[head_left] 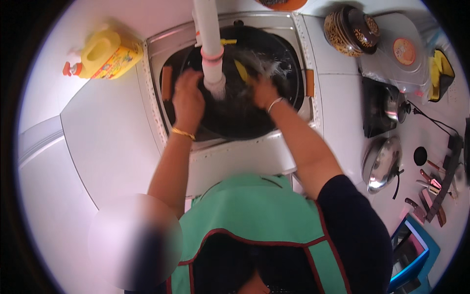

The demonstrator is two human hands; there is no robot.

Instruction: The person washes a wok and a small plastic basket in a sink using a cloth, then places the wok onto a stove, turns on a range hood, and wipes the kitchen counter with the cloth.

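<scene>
A large black wok with wooden side handles sits in the metal sink. White water runs into it from a pale tap pipe. My left hand is over the wok's left side, close to the left wooden handle; its fingers look loosely stretched and hold nothing I can see. Inside the wok, my right hand is smeared by motion. Its fingers are closed at the end of a thin yellow piece, whose kind I cannot make out. Splashing water shows beyond that hand.
Left of the sink stands a yellow pump bottle. On the right are a brown patterned pot, a clear plastic container, a small steel pot on a black cooker, a shiny lid and a knife rack.
</scene>
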